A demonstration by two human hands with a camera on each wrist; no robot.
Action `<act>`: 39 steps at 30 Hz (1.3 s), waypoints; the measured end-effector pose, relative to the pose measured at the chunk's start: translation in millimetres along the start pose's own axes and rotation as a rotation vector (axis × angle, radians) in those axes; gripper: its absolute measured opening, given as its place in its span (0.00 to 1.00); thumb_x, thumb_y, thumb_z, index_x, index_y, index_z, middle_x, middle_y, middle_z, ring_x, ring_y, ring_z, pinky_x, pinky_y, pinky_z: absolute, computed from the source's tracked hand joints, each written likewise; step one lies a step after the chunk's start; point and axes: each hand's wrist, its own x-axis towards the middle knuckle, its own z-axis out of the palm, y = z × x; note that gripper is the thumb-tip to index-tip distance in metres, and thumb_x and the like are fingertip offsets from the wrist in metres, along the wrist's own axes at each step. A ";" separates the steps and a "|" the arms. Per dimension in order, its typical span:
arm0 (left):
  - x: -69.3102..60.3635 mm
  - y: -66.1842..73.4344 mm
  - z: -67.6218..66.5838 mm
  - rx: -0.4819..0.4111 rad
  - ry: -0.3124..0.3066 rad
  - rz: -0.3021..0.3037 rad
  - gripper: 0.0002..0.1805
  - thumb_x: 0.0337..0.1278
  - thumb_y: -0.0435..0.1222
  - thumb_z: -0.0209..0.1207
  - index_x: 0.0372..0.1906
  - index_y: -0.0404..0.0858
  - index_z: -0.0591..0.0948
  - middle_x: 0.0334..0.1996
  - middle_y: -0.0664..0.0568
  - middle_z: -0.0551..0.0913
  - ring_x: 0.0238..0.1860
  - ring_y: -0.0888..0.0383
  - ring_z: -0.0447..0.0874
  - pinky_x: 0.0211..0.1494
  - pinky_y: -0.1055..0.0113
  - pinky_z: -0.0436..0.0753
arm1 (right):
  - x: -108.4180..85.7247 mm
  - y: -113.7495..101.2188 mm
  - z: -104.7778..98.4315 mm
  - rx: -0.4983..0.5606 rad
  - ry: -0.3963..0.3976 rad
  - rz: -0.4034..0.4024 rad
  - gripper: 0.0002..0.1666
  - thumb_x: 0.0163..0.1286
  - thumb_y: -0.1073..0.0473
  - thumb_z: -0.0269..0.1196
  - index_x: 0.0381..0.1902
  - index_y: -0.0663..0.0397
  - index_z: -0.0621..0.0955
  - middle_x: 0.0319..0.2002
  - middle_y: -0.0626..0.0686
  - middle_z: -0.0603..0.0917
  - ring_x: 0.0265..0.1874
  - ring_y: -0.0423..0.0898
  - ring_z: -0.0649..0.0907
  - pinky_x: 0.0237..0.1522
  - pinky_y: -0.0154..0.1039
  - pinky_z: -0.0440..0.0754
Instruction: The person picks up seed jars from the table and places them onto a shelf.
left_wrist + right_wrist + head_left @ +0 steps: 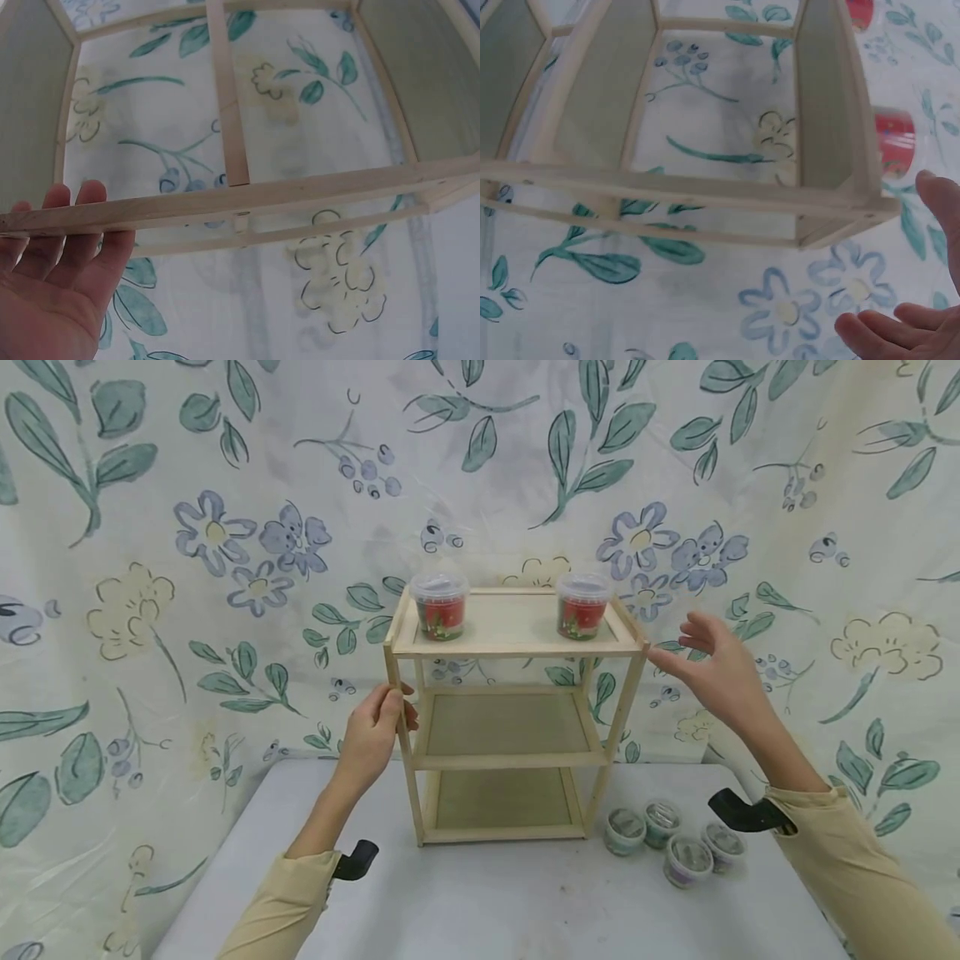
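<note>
Right sleeve [862,877] foremost, the right hand [716,672] has its fingers wide; the left hand [373,727] grips the rack [512,761], best held level under 2 cups [441,610].

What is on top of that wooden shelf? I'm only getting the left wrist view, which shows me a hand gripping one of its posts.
Observer: Two things stand on the top of the wooden shelf, which I see in the head view: a lidded red cup toward the left and a second red cup toward the right.
Operator: Oh, nice! Is anything being held over on the other side?
Observer: No, the right hand holds nothing; its thumb is near the shelf's top right corner.
Operator: And is there anything else around?
Observer: Yes, four lidded tubs sit on the table, to the right of the shelf.
</note>
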 end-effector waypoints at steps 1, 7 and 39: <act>-0.2 0.0 -0.2 0.002 0.001 0.002 0.21 0.79 0.47 0.41 0.50 0.34 0.76 0.33 0.39 0.80 0.35 0.46 0.83 0.41 0.66 0.81 | -2.0 4.0 -0.2 0.004 -0.003 0.004 0.56 0.67 0.36 0.63 0.78 0.58 0.51 0.74 0.65 0.62 0.71 0.63 0.66 0.62 0.67 0.66; -0.5 -1.3 -0.3 -0.003 -0.010 0.007 0.22 0.79 0.49 0.40 0.51 0.35 0.75 0.33 0.41 0.80 0.36 0.45 0.83 0.41 0.67 0.81 | -14.4 25.6 -0.6 0.013 -0.010 0.021 0.54 0.68 0.36 0.62 0.77 0.59 0.52 0.73 0.66 0.63 0.70 0.64 0.66 0.62 0.68 0.66; -11.1 24.6 -7.1 -0.010 -0.016 -0.019 0.17 0.80 0.38 0.40 0.51 0.30 0.75 0.35 0.32 0.80 0.37 0.42 0.82 0.41 0.65 0.81 | -159.6 178.0 76.7 0.020 -0.117 0.448 0.56 0.66 0.35 0.64 0.76 0.62 0.55 0.73 0.68 0.61 0.71 0.66 0.62 0.69 0.64 0.56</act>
